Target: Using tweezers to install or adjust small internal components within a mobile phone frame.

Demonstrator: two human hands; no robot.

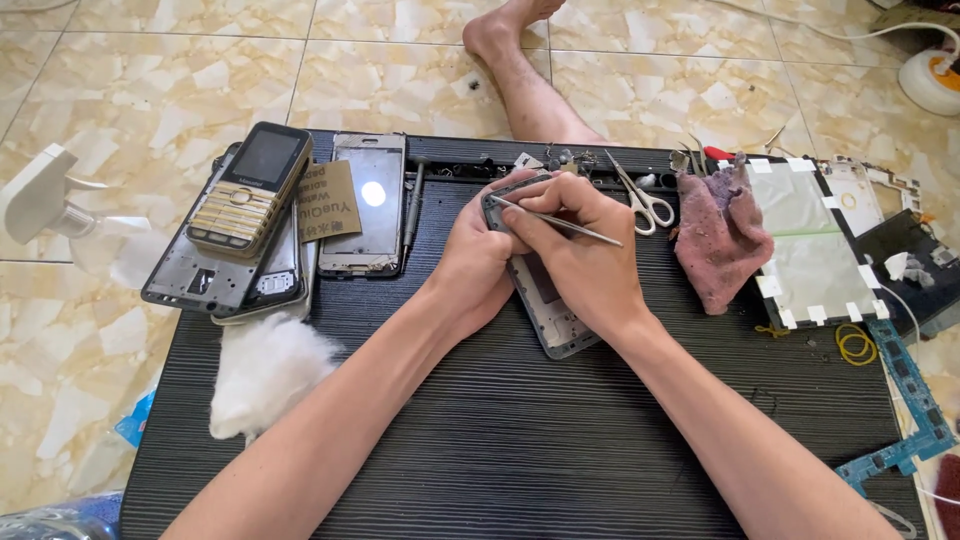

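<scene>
My left hand (pixel 472 262) grips the top end of a grey phone frame (pixel 548 310) that lies tilted on the black work board (pixel 520 440). My right hand (pixel 580 255) pinches a thin metal tool (pixel 575 226) like a pen, its tip touching the upper corner of the frame near my left thumb. The frame's lower end sticks out below my right palm; its top is hidden by my fingers.
Left on the board: a gold keypad phone (pixel 250 188) stacked on phone frames, a screen frame (pixel 366 205), white cotton (pixel 265 372). Behind my hands: scissors (pixel 640 200), small parts. Right: a purple rag (pixel 722 235), a taped panel (pixel 815 245), circuit boards (pixel 905 385), yellow rubber bands (pixel 855 345). A bare foot (pixel 500 30) rests on the tiled floor.
</scene>
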